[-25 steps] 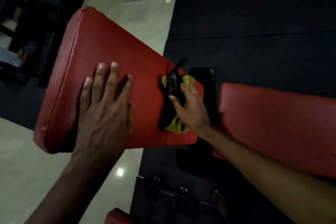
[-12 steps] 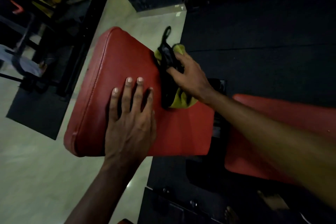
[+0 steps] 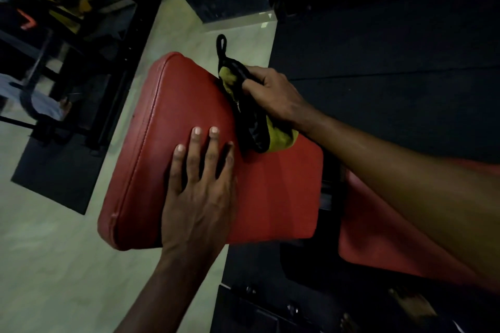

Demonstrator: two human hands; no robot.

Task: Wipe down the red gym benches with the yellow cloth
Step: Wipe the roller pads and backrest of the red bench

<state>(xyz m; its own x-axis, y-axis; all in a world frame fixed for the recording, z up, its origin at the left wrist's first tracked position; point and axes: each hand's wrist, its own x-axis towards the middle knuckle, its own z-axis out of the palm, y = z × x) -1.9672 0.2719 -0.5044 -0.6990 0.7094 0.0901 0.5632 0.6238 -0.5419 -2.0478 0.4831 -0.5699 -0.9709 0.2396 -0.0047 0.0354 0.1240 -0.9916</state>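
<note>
Head view, dim light.

- Red bench pad (image 3: 173, 105): fills frame ctr, wide end toward 9 o'clock, narrow end toward 3. Seam runs along its 9–10 o'clock edge.
- L hand (image 3: 200, 197): open, flat on pad, palm down, fingers straight and slightly spread, tips pointing approx 12 o'clock. Forearm enters from 6–7 o'clock.
- R hand (image 3: 273, 94): closed round the yellow cloth (image 3: 280, 135), fingers curled over the bunched fabric, knuckles up. Forearm enters from 4 o'clock, crossing over the second red pad (image 3: 378, 246).
- Cloth posn: on the pad's upper edge, approx 1 o'clock from pad ctr, touching the vinyl. Yellow shows at both ends of the grip; dark trim (image 3: 251, 121) runs along the side facing the L hand. Black loop (image 3: 221, 43) sticks out past the pad edge toward 12 o'clock.
- Cloth's lower end lies just beside the L index finger; contact: cannot tell.
- Second red pad sits at 4 o'clock, apart from the first, dark gap btwn them.
- Surroundings: pale floor (image 3: 54, 251) at 7–9 o'clock, black mat (image 3: 378, 48) at 1–3 o'clock, dark metal rack (image 3: 67, 35) at 10 o'clock.
</note>
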